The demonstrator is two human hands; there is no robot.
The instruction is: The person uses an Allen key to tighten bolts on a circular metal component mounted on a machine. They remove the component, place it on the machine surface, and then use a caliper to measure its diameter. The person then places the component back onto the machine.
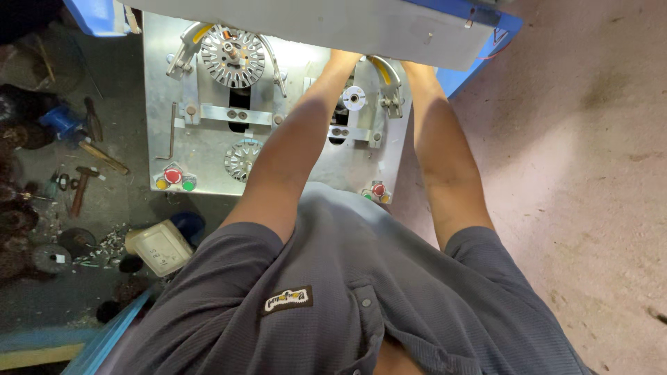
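Two bare arms reach forward over a flat silver metal machine plate [208, 149]. Both hands go under a grey metal cover [313, 28], so I cannot tell how the fingers are set or what they hold. The left arm [292, 149] passes beside a small white round spool [353, 98], while a big round silver toothed wheel [233, 57] sits well apart. Red, yellow and green round buttons [174, 178] sit near the plate's front edge. Hammers [82, 187] lie on the dirty dark floor [104, 208].

Grey ribbed shirt [361, 305] with a dark patch. Silver metal plate [208, 149] carrying a slotted silver disc [233, 55], red [173, 175], yellow and green buttons. Blue frame [97, 17] behind. Pinkish-grey floor [577, 160].
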